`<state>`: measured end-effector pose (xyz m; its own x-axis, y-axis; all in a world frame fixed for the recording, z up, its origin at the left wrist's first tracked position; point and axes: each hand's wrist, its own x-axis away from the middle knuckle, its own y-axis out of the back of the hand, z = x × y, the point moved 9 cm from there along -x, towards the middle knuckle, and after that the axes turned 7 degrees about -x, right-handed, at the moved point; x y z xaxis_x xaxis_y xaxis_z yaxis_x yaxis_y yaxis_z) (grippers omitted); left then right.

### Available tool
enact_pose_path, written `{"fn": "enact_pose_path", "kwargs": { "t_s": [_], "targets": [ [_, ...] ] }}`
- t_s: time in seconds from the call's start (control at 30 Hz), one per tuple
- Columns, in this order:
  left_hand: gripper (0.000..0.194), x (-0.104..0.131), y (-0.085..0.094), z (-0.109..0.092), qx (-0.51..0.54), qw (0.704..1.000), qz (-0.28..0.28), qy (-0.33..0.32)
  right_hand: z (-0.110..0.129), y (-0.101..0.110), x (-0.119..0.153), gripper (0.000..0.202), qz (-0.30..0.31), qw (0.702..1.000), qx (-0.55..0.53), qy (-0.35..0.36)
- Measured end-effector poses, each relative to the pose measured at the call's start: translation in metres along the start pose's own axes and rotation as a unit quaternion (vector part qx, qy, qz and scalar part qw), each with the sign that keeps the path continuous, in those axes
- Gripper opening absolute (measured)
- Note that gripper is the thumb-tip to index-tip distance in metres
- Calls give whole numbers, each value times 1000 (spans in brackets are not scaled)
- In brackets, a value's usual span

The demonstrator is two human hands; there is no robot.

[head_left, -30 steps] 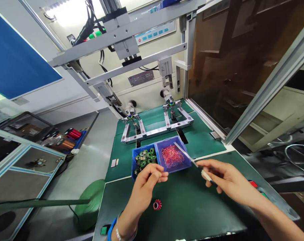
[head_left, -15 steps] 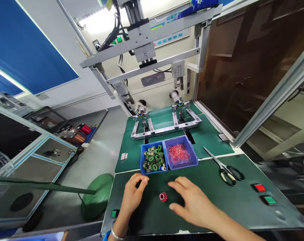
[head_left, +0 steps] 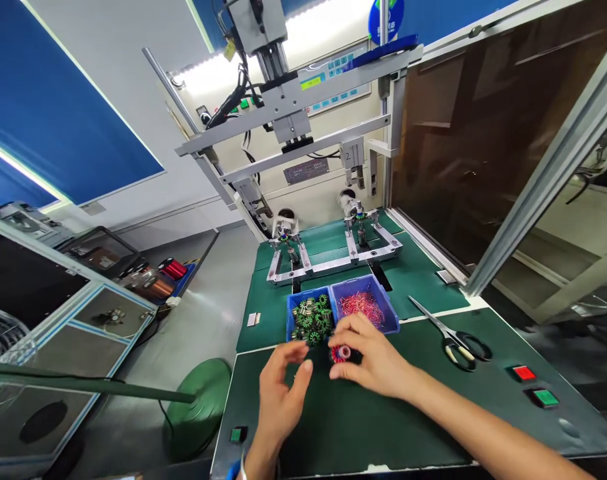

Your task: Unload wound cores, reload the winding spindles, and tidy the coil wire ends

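Right hand had the red-wound core between thumb and fingers, pale round end facing out. Core sat just on the near side of the two bins, close to where they met; couldn't tell if it touched the counter. Left hand was released, thumb and fingers spread, just left of the core; nothing visible in its grip.

Beyond the hands: blue bin on the left, full of green cores. Purple bin right beside it, with loose red wire scraps; right hand overlapped its near edge in view.

Scissors lay on the counter right of the purple bin, blades slightly apart, tips pointing away from the person. Red button and green button were at the right, nearer the person. Second green button at the left front corner.

Behind the bins: metal fixture with two stations, small parts on top, too small to identify. Gantry hung above it, right-hand block marked "2".
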<state>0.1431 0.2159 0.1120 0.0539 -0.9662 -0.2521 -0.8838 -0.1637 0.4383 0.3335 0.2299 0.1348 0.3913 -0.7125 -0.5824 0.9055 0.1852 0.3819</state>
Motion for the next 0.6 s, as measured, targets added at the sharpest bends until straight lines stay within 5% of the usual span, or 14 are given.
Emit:
{"fn": "enact_pose_path", "kwargs": {
  "t_s": [0.1, 0.2, 0.3, 0.43, 0.6],
  "targets": [
    [54, -31, -52, -22, 226, 958, 152, 88, 2, 20, -34, 40, -18, 998, -39, 47],
    [66, -49, -83, -32, 354, 900, 206, 149, -5, 28, -45, 31, -25, 996, -81, 41],
    [59, -52, -93, -25, 392, 885, 191, 166, -23, 29, -36, 41, -46, 986, -161, -9],
    [41, -41, -93, -9, 409, 874, 175, 195, -49, 16, -21, 33, -37, 937, -331, -102],
    [33, -34, -95, -6, 440, 846, 203, 222, -54, 13, -20, 31, -25, 907, -403, -118]
  ]
}}
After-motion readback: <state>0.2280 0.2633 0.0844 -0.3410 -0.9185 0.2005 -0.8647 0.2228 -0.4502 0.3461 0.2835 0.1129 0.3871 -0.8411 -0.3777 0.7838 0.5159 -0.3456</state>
